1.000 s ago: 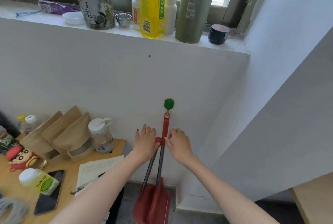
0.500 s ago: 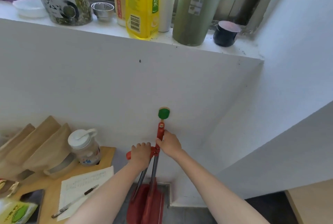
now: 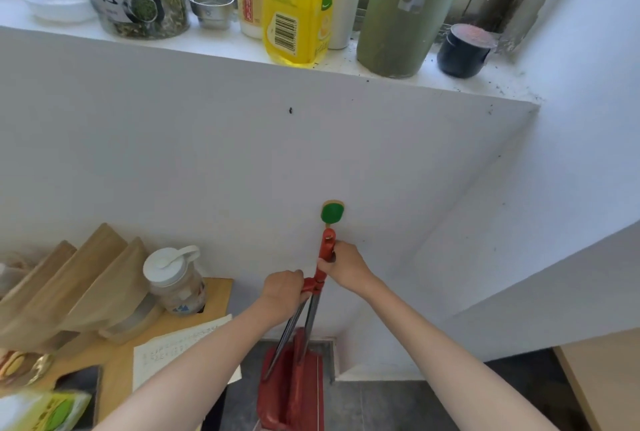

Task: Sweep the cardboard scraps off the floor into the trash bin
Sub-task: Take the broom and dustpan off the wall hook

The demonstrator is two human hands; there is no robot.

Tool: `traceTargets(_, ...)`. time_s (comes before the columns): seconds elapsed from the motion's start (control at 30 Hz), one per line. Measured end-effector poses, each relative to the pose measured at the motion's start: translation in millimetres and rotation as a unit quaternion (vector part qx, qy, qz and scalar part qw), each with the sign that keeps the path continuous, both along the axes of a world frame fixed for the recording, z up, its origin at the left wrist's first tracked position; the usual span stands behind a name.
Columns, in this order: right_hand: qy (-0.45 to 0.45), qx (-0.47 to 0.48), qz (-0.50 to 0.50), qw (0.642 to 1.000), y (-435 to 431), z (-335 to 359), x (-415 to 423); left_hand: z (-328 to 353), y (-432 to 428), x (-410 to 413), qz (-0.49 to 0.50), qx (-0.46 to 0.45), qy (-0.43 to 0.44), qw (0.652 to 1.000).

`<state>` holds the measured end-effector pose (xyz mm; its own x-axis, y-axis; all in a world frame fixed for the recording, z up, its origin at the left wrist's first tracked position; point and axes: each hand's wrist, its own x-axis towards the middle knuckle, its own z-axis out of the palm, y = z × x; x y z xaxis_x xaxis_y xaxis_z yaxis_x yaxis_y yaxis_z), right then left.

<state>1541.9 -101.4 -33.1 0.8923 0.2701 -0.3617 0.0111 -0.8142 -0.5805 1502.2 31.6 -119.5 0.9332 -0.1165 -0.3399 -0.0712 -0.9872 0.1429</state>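
Red dustpan (image 3: 292, 385) standing on dark floor against wall, broom handle (image 3: 327, 247) beside green hook (image 3: 331, 212). Right hand (image 3: 346, 266) clasping broom handle; left hand (image 3: 282, 293) clasping dustpan handle. No scraps or bin visible; sweeping apparently not yet begun.

Head-worn camera looks forward and down, close to the white wall (image 3: 242, 160).

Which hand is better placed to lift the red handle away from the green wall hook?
The right hand, probably. It grips the red handle near its top, just under the green hook. The left hand holds lower, at the red crosspiece above the metal rods, better for steadying the red dustpan.
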Motion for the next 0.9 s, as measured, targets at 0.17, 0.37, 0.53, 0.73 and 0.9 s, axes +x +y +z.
traceTargets(0.17, -0.005, -0.019, -0.026, 0.999, 0.0, 7.4, -20.2, 2.7, 1.2, -13.6, -0.026, -0.010, -0.017, 0.999)
traceTargets(0.37, -0.021, -0.049, -0.045, 0.998, -6.2, 19.4, -53.2, 10.7, -0.7, -43.2, -0.018, -0.030, -0.043, 0.998)
traceTargets(0.53, -0.020, -0.061, -0.013, 0.998, -18.2, 31.7, -83.4, 21.0, -10.8, -91.2, 0.013, -0.042, -0.084, 0.996)
traceTargets(0.73, 0.009, -0.009, 0.025, 1.000, -51.9, 19.9, -154.0, 32.0, -40.6, -164.5, 0.060, -0.050, -0.133, 0.988)
traceTargets(0.9, 0.182, 0.141, 0.021, 0.973, -89.4, 15.6, -217.8, 33.5, -61.5, -239.8, 0.108, -0.090, -0.153, 0.978)
